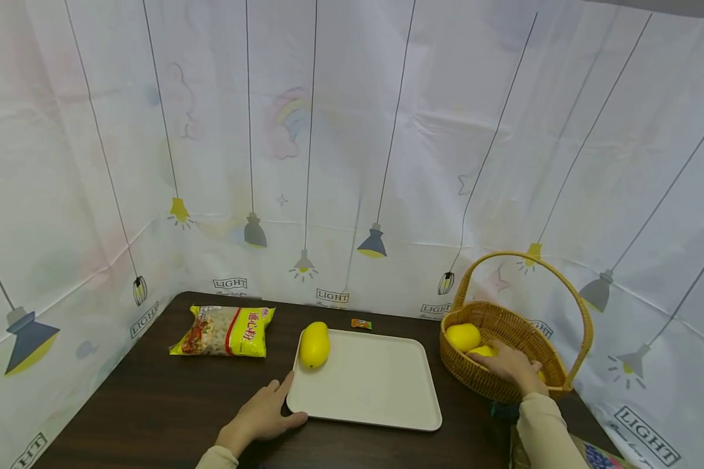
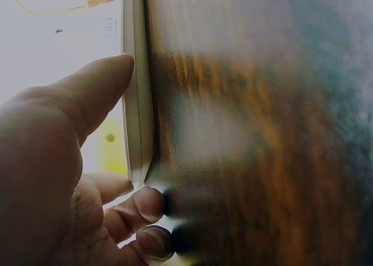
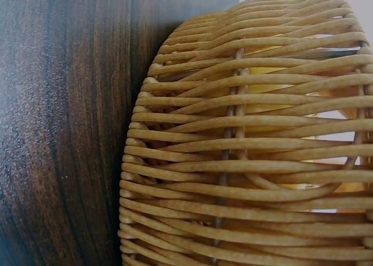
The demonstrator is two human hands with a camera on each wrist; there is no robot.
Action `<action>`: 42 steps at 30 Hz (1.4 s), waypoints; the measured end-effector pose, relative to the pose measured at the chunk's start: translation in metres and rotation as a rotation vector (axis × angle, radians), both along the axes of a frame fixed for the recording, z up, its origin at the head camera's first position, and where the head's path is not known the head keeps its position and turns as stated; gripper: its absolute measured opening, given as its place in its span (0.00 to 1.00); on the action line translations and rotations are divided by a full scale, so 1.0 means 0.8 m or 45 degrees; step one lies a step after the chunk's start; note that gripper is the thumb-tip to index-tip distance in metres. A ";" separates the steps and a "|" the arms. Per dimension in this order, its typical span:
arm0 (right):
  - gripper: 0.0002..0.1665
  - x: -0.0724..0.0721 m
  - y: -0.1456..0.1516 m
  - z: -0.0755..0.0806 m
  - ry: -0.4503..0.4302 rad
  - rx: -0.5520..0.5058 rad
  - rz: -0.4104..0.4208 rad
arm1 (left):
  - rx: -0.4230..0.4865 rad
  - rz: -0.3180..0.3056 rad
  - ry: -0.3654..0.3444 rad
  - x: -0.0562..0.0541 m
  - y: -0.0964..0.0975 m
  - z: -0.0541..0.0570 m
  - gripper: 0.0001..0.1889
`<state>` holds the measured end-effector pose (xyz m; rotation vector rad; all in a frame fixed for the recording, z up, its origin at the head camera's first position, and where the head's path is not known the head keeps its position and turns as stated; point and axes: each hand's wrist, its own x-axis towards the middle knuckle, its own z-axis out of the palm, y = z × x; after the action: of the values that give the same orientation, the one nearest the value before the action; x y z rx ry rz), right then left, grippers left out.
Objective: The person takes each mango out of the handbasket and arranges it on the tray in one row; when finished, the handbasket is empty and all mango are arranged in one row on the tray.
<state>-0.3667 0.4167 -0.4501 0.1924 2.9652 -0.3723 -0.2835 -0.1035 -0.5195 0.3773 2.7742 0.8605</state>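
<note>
My left hand (image 1: 264, 410) is at the near left corner of a white tray (image 1: 375, 384), its thumb against the front edge and its fingers by the left side. In the left wrist view the thumb (image 2: 102, 85) lies straight along the tray's rim (image 2: 139, 91). A yellow mango-like fruit (image 1: 314, 345) lies at the tray's far left. Inside a wicker basket (image 1: 475, 376), my right hand (image 1: 512, 365) grips another yellow fruit (image 1: 482, 351), partly hidden by the fingers. Beside it sits one more yellow fruit (image 1: 463, 337). Wicker hides the right hand in the right wrist view.
A yellow bag of pasta (image 1: 223, 331) lies on the dark table (image 1: 135, 404) left of the tray. Behind the tray is a small orange packet (image 1: 361, 324). The basket's tall handle (image 1: 528, 256) arches above it. A printed curtain (image 1: 352, 163) stands behind the table.
</note>
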 end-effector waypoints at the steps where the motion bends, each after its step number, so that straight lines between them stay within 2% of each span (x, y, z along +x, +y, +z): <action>1: 0.64 0.000 0.000 0.001 -0.008 -0.001 0.001 | 0.001 0.000 0.000 0.000 0.000 0.000 0.52; 11: 0.66 0.001 -0.003 0.007 0.007 0.000 -0.014 | 0.005 -0.001 0.006 -0.002 0.000 -0.004 0.52; 22: 0.63 0.006 0.003 0.003 0.108 -0.031 -0.074 | 0.002 -0.015 0.002 -0.003 0.003 -0.003 0.52; 28: 0.65 0.011 0.006 0.007 0.174 -0.108 -0.109 | 0.003 -0.016 -0.002 -0.001 0.003 -0.002 0.52; 37: 0.63 0.018 0.003 0.014 0.332 -0.216 -0.059 | 0.005 -0.018 0.002 -0.001 0.001 -0.002 0.52; 42: 0.63 0.020 -0.004 0.024 0.358 -0.235 -0.052 | 0.009 -0.012 0.009 0.000 0.000 -0.002 0.52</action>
<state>-0.3506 0.4133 -0.4308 0.1933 3.1779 -0.7315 -0.2835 -0.1037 -0.5208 0.3947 2.7749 0.8683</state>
